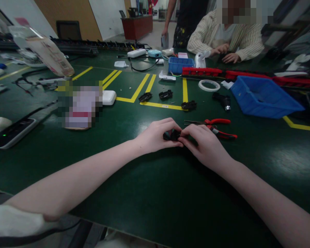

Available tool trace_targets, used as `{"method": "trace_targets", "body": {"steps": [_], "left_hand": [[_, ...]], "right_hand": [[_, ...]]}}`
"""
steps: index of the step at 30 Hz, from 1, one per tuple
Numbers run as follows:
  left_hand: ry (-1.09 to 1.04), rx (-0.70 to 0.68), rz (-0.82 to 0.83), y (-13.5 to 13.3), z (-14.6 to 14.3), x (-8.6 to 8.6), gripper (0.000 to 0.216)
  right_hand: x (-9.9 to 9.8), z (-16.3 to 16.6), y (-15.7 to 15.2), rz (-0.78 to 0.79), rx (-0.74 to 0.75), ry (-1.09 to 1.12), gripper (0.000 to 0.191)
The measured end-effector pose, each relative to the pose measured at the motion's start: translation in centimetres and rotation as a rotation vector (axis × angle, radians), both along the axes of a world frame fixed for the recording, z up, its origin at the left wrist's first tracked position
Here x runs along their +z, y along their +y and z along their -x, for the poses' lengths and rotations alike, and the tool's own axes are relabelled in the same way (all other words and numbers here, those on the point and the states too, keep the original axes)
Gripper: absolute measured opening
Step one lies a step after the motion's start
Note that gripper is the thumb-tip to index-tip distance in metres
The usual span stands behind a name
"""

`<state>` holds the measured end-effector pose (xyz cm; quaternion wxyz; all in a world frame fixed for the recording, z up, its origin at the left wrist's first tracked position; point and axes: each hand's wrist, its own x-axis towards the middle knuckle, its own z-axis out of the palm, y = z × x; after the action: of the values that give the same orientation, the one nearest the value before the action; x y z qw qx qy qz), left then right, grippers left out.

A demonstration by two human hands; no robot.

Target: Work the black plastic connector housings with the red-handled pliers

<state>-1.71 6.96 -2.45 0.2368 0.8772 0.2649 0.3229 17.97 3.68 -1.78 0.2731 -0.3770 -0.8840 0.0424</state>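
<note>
My left hand (pixel 157 135) and my right hand (pixel 204 144) meet over the green table (pixel 155 193), and both pinch a small black plastic part (pixel 172 135) between their fingertips. Most of the part is hidden by my fingers. Just beyond my right hand lie red-handled pliers (pixel 217 127). Three similar black parts (pixel 145 96), (pixel 165 94), (pixel 188 105) lie farther off along the yellow floor-style lines. A black tool with a metal tip (pixel 223 101) rests to their right.
A blue bin (pixel 263 98) stands at the right, a smaller blue bin (pixel 180 64) and red rails (pixel 201 71) behind. A tape roll (pixel 209 85), a white box (pixel 109 97) and a phone (pixel 11 132) lie around. A person in a striped shirt (pixel 227 38) sits opposite.
</note>
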Motion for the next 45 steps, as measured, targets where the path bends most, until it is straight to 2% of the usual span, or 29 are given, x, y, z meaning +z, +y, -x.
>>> {"method": "trace_targets", "body": {"steps": [4,7,11,16,20,23,25,28,30,34,40,45], "left_hand": [[0.135,0.049,-0.017,0.1,0.0,0.1,0.030],[0.250,0.057,-0.062,0.2,0.0,0.2,0.030],[0.326,0.048,-0.079,0.2,0.0,0.2,0.028],[0.312,0.071,-0.030,0.3,-0.1,0.1,0.024],[0.265,0.071,0.001,0.4,0.0,0.2,0.022],[0.240,0.064,0.026,0.3,0.1,0.3,0.017],[0.219,0.069,0.052,0.3,0.1,0.3,0.015],[0.186,0.060,0.071,0.5,0.1,0.2,0.014],[0.184,0.050,0.082,0.7,0.0,0.1,0.014],[0.182,0.046,0.120,1.1,-0.2,0.0,0.013],[0.200,0.070,0.201,1.2,-0.3,0.3,0.013],[0.196,0.077,0.248,0.9,-0.2,0.5,0.014]], "right_hand": [[-0.5,0.0,0.3,0.278,-0.044,0.212,0.009],[-0.7,0.2,0.5,0.354,-0.054,0.292,0.012],[-0.6,0.3,0.7,0.309,-0.038,0.225,0.011],[-0.8,-0.2,0.5,0.268,0.000,0.210,0.011],[-0.7,-1.3,0.9,0.157,-0.068,0.199,0.017],[-0.4,-3.3,1.8,0.016,-0.126,0.017,0.024],[-0.3,-5.4,2.3,-0.051,-0.174,-0.148,0.036],[-0.7,-8.7,2.6,-0.007,-0.309,-0.252,0.056],[-1.3,-10.4,2.5,0.060,-0.363,-0.263,0.061],[-2.2,-11.5,2.0,0.088,-0.479,-0.187,0.070],[-1.7,-10.8,1.4,0.072,-0.548,-0.184,0.052],[-1.4,-10.6,1.1,0.048,-0.541,-0.183,0.050]]}}
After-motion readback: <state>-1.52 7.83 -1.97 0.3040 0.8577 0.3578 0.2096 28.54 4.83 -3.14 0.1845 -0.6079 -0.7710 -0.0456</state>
